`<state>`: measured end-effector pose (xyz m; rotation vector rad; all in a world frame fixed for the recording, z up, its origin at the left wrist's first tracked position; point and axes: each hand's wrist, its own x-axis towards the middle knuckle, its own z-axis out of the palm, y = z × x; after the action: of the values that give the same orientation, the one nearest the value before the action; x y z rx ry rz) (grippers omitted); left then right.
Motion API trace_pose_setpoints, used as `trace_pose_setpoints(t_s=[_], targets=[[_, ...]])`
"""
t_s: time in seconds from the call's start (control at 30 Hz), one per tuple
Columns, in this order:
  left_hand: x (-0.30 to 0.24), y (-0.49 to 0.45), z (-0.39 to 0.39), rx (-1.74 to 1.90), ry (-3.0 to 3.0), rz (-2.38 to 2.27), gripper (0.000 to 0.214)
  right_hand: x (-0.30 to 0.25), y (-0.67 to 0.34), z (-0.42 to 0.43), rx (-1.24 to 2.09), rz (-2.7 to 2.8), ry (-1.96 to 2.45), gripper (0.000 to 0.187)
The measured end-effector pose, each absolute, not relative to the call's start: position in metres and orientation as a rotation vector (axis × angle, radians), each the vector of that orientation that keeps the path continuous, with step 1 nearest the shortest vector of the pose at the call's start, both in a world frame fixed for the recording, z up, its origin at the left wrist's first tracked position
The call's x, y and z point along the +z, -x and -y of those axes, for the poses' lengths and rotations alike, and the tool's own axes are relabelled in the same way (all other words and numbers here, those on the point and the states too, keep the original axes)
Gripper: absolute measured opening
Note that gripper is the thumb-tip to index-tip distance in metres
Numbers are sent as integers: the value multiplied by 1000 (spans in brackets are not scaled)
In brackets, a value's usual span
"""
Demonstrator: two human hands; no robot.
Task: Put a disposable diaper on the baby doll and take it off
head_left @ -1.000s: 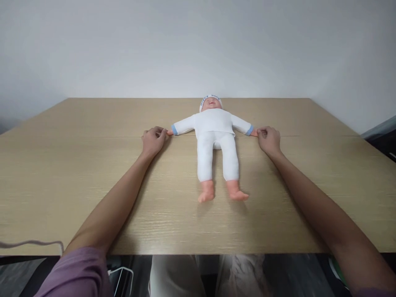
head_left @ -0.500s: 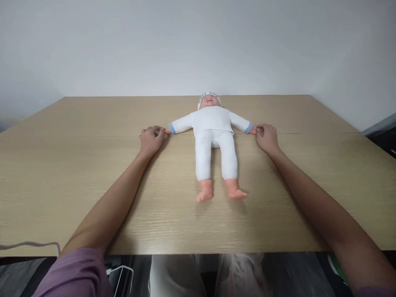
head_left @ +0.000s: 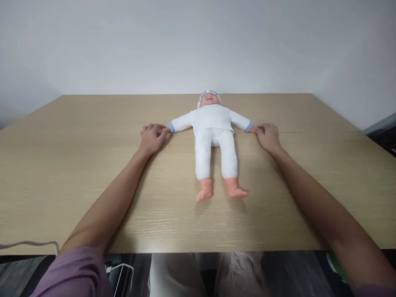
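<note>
A baby doll (head_left: pixel 213 119) lies on its back on the wooden table, arms spread wide and feet toward me. It wears a white top and trousers with blue cuffs, and a white cap (head_left: pixel 209 92) with blue lettering. On the left, the fingers of my left hand (head_left: pixel 153 137) are closed around the doll's small hand. My right hand (head_left: pixel 268 136) pinches the doll's other hand on the right. Both of the doll's hands are mostly covered by my fingers. Its bare feet (head_left: pixel 205 189) rest apart on the tabletop.
The pale wooden table (head_left: pixel 77 173) runs back to a plain wall (head_left: pixel 185 45), with a seam across it. A light cable (head_left: pixel 27 243) lies at the near left edge. Below the front edge another white cable (head_left: pixel 123 266) shows. A dark object (head_left: pixel 383 134) stands beyond the right edge.
The view has tilted very slightly. Both hands keep their hold on the doll's hands, and the doll lies as before.
</note>
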<state>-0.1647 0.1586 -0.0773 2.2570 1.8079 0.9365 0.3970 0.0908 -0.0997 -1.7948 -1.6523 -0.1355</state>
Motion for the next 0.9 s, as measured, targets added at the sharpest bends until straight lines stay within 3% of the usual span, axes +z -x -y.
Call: trace_pose_setpoints(t_s=[0.2,0.73,0.9], targets=[[-79,169,-161,871,-2467,-1649,42,-83,-426,-75,8,1916,1561,31],[-77,167,-162,889,-2468,-1672,32,-90,-431,-83,-114,1836,1662,49],[-78,170,-162,904,-2456,-1696,35,-90,-428,-81,-105,1848,1646,43]])
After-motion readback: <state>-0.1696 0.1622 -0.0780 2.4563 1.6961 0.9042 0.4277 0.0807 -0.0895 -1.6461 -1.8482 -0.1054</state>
